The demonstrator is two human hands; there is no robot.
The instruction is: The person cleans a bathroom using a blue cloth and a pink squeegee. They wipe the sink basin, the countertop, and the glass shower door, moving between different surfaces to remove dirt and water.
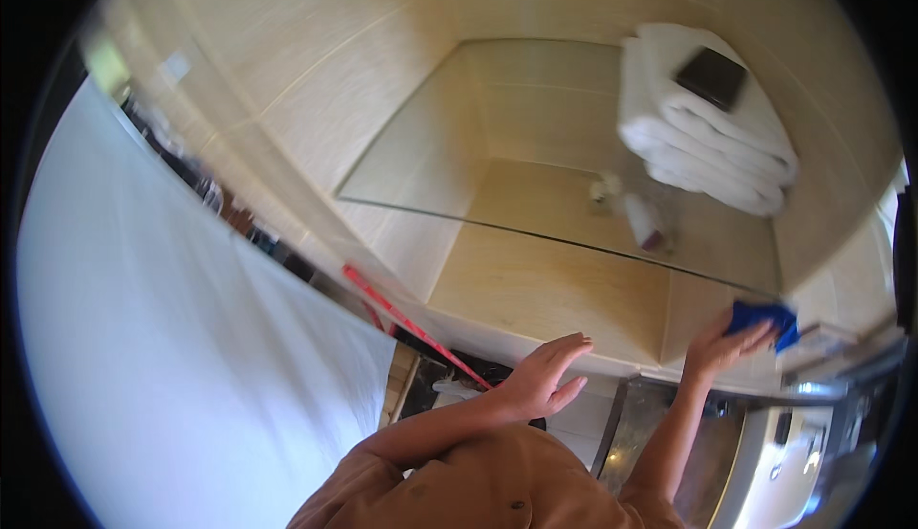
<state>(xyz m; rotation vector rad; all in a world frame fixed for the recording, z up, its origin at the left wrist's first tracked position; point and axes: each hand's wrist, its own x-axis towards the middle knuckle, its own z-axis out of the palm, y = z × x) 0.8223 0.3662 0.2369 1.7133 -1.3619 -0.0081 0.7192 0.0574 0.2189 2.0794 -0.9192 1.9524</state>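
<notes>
My right hand [734, 345] holds a blue cloth [770, 322] against the pale tiled side near the right end of a glass shelf [535, 146]. Its fingers lie over the cloth, which bunches out beyond them. In front of the lower niche, my left hand [543, 376] hovers with nothing in it, thumb apart from the fingers. On the right of the glass rests a stack of folded white towels [688, 127], with a dark flat square item [711, 77] on top.
Through the glass, a whitish bottle-like item [641, 221] and a small pale object [602, 187] show blurred in the niche. A red pole [411, 323] leans at the lower left, beside a large white sheet [191, 338]. A white basin [779, 467] is at the lower right.
</notes>
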